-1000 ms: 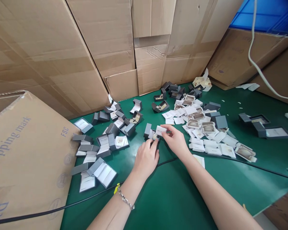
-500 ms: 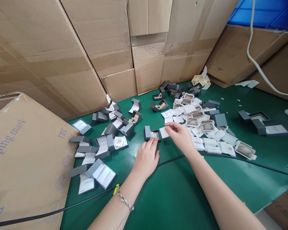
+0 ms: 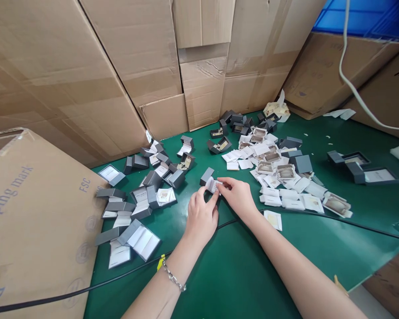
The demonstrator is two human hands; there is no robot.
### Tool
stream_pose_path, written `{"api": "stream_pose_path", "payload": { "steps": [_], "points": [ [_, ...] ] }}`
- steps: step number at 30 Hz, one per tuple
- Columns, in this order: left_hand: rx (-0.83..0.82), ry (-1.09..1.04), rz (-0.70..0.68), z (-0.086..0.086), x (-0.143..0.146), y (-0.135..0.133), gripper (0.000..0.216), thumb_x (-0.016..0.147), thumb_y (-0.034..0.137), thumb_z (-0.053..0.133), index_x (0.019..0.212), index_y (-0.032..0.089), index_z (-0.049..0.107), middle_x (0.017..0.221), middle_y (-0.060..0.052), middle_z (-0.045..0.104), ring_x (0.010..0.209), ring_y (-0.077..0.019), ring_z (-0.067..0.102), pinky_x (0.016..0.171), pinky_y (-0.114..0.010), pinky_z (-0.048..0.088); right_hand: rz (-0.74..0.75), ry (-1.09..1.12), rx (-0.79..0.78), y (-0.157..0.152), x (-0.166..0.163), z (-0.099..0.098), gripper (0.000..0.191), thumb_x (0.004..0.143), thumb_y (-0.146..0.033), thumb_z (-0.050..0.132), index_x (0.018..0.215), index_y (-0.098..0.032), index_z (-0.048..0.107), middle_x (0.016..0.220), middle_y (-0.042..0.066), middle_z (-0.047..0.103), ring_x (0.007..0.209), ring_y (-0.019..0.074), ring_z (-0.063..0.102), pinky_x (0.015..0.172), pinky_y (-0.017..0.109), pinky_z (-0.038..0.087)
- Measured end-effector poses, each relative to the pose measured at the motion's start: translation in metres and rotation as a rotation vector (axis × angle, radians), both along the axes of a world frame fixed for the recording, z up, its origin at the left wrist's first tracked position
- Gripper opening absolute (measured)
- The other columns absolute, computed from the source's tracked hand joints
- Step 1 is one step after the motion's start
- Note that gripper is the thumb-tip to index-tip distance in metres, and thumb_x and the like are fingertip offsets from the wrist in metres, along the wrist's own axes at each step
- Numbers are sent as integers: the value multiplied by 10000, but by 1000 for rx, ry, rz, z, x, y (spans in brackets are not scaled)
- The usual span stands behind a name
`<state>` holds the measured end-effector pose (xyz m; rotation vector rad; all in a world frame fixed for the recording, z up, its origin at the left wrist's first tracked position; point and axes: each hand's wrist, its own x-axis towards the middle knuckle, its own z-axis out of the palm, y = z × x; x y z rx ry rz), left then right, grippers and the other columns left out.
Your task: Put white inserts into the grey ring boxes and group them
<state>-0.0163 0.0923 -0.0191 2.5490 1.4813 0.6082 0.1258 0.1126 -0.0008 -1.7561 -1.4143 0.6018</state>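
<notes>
My left hand (image 3: 201,215) and my right hand (image 3: 239,195) meet at a small open grey box (image 3: 209,179) in the middle of the green table (image 3: 239,266). Both hands have fingers pinched on the box and on a white card (image 3: 214,184) lying in it. The box's lid stands tilted up at the far side. A silver bracelet (image 3: 173,275) is on my left wrist.
Several open grey boxes (image 3: 146,195) lie scattered to the left. White cards and inserts (image 3: 286,190) are heaped to the right, with more grey boxes (image 3: 362,168) further right. Cardboard cartons (image 3: 136,66) wall the back and left. A black cable (image 3: 319,219) crosses the table.
My right hand came back from the card pile on the right to the box. Both hands now pinch the box and the white card in it.
</notes>
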Motion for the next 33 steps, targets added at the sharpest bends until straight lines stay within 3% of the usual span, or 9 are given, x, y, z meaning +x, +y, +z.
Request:
{"api": "stream_pose_path", "payload": {
  "steps": [5,11,13,17,19,22,25,30,33],
  "points": [
    [0,22,-48,0,0,1,472,859,155,392,1322,246,429,1281,-108,443,1126,-278,437,918,-473,445,-23,-115,13,1,2,-3,200,778,-323,530,825,-190,672,718,24,658,638,158,578,615,276,431],
    [6,63,-135,-4,-2,3,494,859,75,303,1327,184,416,1363,-102,447,1208,-259,421,962,-446,424,-13,-340,116,1,1,-6,183,805,-298,508,726,-187,631,770,29,662,735,174,576,858,381,345],
    [-7,79,-138,-5,-2,4,508,858,65,287,1341,180,398,1387,-101,429,1240,-261,406,982,-454,407,-20,-283,127,1,0,-6,192,804,-305,508,716,-194,637,734,15,668,703,164,580,893,391,328],
    [-91,104,-122,-2,1,4,511,878,122,290,1388,150,319,1459,-97,327,1328,-279,313,1025,-491,363,-79,25,68,2,-2,-7,227,778,-357,518,718,-190,660,705,17,679,628,154,589,705,298,424],
    [-149,106,-111,1,2,3,523,885,195,333,1404,154,284,1479,-93,281,1353,-293,267,1033,-519,347,-102,42,52,3,-2,-8,247,780,-376,516,715,-190,664,700,19,682,631,158,594,761,322,428],
    [-207,93,-106,4,3,1,580,867,274,401,1419,175,252,1492,-81,237,1365,-309,234,1049,-544,314,-77,-175,88,3,-4,-9,257,819,-363,493,712,-204,664,709,7,679,718,169,597,994,443,276],
    [-228,77,-101,5,2,0,597,856,296,419,1418,178,255,1492,-75,237,1364,-314,233,1057,-549,298,-64,-455,135,1,-5,-9,294,865,-327,446,701,-208,660,721,19,666,814,190,577,1051,504,141],
    [-214,62,-89,2,2,0,571,864,301,408,1404,165,282,1485,-84,266,1355,-308,258,1064,-536,295,80,-652,117,-7,-4,0,333,890,-257,385,772,-200,692,1190,79,590,1084,257,492,1025,535,199],
    [-215,52,-91,2,1,0,569,866,299,406,1401,156,276,1484,-98,268,1351,-306,269,1065,-533,294,191,-706,74,-13,0,11,310,881,-225,393,887,-210,702,1212,79,565,1095,258,481,1013,508,250]
  ]
}}
